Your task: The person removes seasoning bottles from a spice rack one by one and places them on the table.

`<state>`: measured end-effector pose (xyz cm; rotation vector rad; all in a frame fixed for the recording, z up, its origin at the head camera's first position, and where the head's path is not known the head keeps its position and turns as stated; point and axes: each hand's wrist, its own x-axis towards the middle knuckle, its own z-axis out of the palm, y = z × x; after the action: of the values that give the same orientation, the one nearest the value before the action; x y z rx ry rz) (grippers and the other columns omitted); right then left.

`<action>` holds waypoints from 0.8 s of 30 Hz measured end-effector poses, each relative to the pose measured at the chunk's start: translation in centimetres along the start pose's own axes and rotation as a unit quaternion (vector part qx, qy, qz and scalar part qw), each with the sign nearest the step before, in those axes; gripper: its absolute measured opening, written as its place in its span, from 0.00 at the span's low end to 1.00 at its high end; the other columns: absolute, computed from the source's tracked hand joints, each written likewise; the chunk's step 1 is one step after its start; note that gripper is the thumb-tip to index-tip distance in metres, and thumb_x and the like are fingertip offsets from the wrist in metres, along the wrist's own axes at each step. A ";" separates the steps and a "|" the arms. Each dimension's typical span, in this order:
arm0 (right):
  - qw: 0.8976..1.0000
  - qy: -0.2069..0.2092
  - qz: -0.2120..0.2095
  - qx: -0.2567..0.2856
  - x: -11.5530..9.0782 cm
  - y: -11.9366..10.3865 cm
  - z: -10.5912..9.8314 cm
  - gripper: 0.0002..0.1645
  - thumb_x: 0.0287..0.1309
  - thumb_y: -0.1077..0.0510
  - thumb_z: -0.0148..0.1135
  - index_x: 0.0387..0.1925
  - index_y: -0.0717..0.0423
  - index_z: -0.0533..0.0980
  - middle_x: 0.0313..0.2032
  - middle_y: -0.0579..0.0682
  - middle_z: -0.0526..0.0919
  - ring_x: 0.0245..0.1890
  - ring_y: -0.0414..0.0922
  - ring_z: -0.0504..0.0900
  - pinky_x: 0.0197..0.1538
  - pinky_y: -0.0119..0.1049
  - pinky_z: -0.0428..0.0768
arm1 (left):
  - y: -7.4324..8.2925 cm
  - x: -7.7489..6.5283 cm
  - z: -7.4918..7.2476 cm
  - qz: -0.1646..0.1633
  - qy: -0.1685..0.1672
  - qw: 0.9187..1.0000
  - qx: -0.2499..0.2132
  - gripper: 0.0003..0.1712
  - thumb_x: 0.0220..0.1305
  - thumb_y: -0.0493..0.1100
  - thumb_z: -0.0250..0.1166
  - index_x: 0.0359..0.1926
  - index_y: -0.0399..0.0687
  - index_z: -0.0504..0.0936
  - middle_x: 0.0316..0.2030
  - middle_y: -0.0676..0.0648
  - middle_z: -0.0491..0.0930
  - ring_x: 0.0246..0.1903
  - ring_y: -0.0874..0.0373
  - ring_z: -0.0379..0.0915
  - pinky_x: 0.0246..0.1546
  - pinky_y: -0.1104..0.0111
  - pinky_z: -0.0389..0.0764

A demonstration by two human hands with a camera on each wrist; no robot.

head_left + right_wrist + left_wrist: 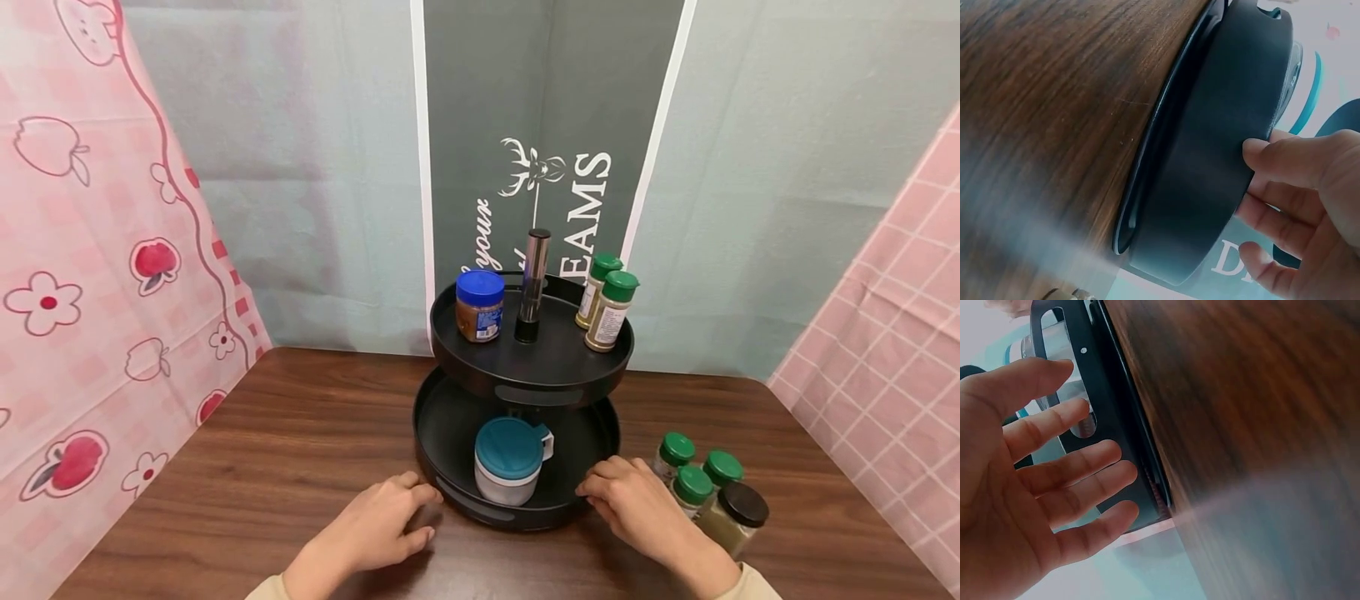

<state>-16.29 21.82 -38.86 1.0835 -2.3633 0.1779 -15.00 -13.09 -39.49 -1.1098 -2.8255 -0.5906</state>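
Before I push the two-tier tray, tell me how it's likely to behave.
The tray will probably hold its shape, since its thick walls look stiff. Its round outline may let it swivel under an off-centre push. The slim green-capped jars standing up top could tip if it jolts.

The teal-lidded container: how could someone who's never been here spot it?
Find the black two-tier stand on the wooden table, then look to its lower tray. The white container stands near the front edge. Its teal lid sets it apart from the blue-lidded jar and green-capped bottles above.
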 end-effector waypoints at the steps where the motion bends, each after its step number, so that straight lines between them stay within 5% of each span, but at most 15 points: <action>1: 1.000 0.002 -0.002 -0.001 0.0 0.0 0.0 0.15 0.32 0.63 0.71 0.26 0.43 0.80 0.27 0.37 0.76 0.30 0.38 0.73 0.25 0.34 0.67 | 0.0 0.0 0.0 0.000 0.001 1.000 0.000 0.16 0.53 0.45 0.64 0.44 0.48 0.79 0.35 0.51 0.74 0.25 0.66 0.63 0.25 0.69 0.73; 13: 1.000 0.012 -0.011 -0.015 0.0 -0.4 0.2 0.15 0.30 0.65 0.70 0.24 0.44 0.79 0.25 0.37 0.76 0.29 0.38 0.73 0.25 0.34 0.67 | -0.3 -0.4 -0.2 -0.003 0.026 1.000 0.012 0.16 0.52 0.44 0.65 0.43 0.46 0.79 0.30 0.52 0.71 0.22 0.66 0.61 0.23 0.69 0.72; 24: 0.999 0.021 -0.038 -0.003 1.1 -2.2 0.8 0.15 0.29 0.63 0.71 0.24 0.44 0.78 0.23 0.37 0.75 0.27 0.37 0.71 0.26 0.33 0.66 | -1.8 -0.9 -0.7 -0.026 0.046 0.998 0.045 0.17 0.51 0.46 0.66 0.41 0.42 0.78 0.33 0.51 0.73 0.28 0.62 0.70 0.27 0.62 0.77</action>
<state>-15.61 19.33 -39.17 1.1541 -2.2797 0.1639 -15.60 -15.16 -39.63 -0.9704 -2.7795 -0.4976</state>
